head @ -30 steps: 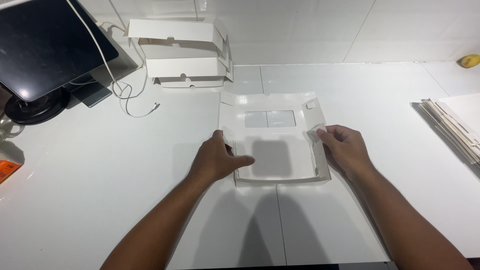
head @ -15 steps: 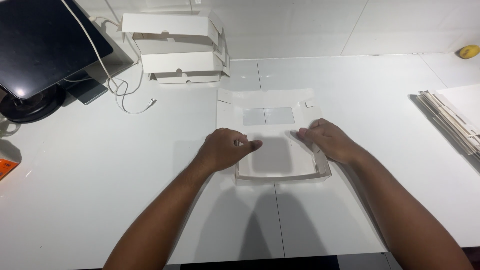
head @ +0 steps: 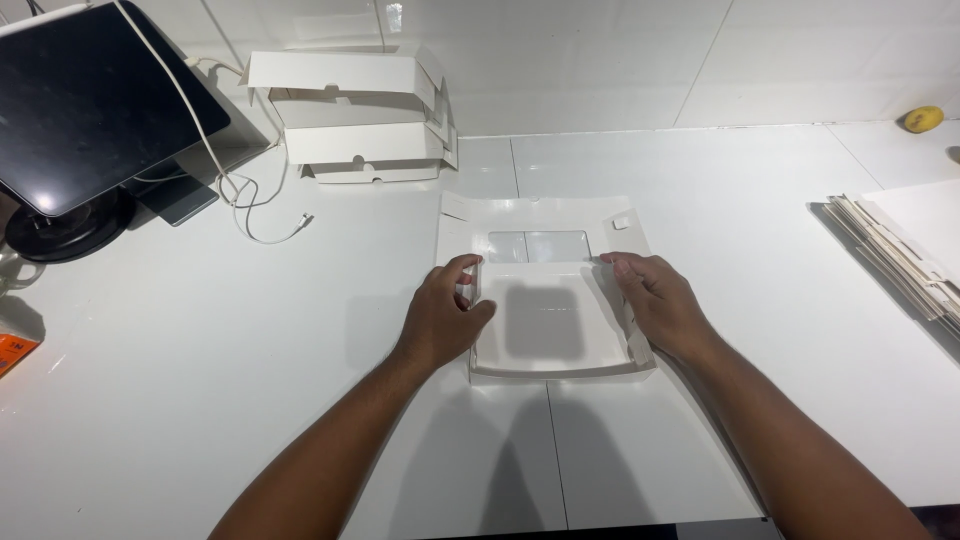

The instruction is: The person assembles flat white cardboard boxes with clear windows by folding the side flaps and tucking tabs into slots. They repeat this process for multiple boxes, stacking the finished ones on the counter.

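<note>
Bracing white cardboard box blank (head: 548, 300) near table's (head: 200, 400) front edge | left hand (head: 442, 318) and right hand (head: 662, 306) are pinching its side flaps, equally near | long axis is running away from us

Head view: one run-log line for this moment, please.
left hand on left flap | right hand on right flap | flat white cardboard box on white table

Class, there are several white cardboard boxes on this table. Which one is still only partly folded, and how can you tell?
The cardboard box between the left hand and right hand: its windowed lid lies flat and open, while the stacked boxes by the wall are fully formed.
</note>
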